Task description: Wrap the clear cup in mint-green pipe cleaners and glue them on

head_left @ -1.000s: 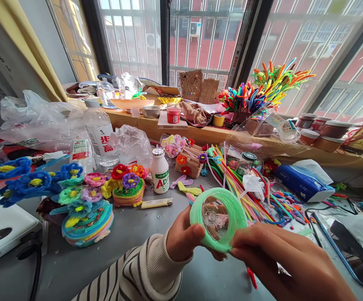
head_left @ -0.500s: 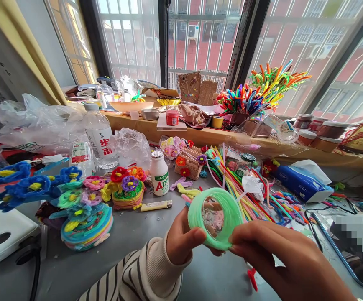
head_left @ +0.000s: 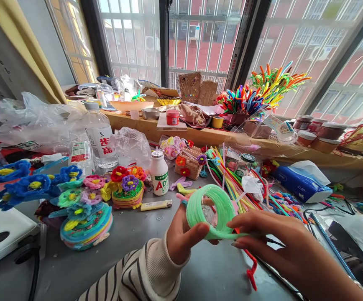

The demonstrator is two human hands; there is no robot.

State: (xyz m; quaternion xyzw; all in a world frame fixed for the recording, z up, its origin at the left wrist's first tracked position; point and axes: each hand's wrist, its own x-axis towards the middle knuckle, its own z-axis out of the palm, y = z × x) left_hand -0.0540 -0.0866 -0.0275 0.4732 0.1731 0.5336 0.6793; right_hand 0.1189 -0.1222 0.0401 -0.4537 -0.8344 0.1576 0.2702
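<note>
1. Just now our right hand (head_left: 282, 242) has backed off the rim of the green-wrapped cup (head_left: 195, 212); half a second ago it was pinching right at it.
2. A length of green strand (head_left: 239, 236) now spans the gap, its outer part between our right thumb and fingers. We read that as slack not yet laid flat, so the wrap isn't closed there.
3. Cup has turned slightly: more of the outer coils show, less of the opening.
4. Our left hand (head_left: 181, 238) is unchanged: grasping the cup from the left, thumb near the lower rim, other fingers mostly hidden.
5. Cup is held up over the desk (head_left: 206, 278), well in from its window-side edge. Red strand (head_left: 253, 269) hangs in view below our right hand.
</note>
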